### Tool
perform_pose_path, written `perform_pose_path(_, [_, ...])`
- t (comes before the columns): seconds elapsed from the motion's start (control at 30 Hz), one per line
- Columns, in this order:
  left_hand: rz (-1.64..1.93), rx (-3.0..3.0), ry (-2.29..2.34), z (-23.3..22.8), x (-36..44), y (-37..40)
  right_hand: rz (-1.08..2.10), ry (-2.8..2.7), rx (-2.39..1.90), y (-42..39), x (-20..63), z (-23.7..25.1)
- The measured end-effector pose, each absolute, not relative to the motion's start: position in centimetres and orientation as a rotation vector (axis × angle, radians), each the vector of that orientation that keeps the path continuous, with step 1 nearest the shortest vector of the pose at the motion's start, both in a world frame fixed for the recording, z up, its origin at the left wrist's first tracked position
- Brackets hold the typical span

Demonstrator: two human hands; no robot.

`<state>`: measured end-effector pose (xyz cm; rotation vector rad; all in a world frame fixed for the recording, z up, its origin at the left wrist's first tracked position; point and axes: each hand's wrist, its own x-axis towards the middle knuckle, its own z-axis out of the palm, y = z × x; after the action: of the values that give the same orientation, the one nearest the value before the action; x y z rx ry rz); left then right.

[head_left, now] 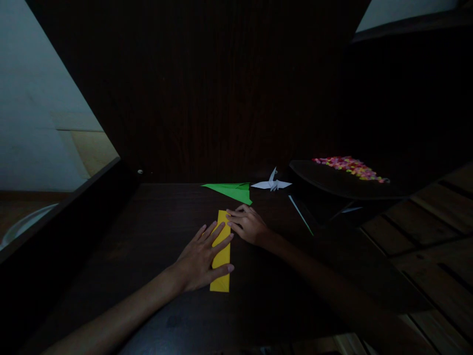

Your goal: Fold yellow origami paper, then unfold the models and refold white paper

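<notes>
A folded strip of yellow paper (221, 257) lies lengthwise on the dark desk, pointing away from me. My left hand (201, 259) rests flat across it with the fingers spread, covering its middle. At the strip's far right edge, my right hand (248, 226) touches the paper with its fingertips; those fingers are apart and slightly bent. Just beyond the strip is a green paper plane (231, 190). To the right of the plane sits a white origami crane (272, 183).
A thin pale stick with a green tip (301, 215) lies right of my right hand. Farther right, a curved dark ledge (314, 177) carries a string of pink and yellow pieces (351, 166). A raised wooden side (70, 195) borders the desk on the left, and a tall dark panel (221, 93) stands behind.
</notes>
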<state>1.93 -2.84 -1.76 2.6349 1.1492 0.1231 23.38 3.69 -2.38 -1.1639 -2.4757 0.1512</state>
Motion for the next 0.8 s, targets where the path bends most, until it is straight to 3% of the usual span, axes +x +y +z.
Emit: perform_pose_path(0.8, [0.126,2.712,0.853,-0.4,-0.1,-4.5,0.071,-2.498,-1.193,3.3,23.7,-2.1])
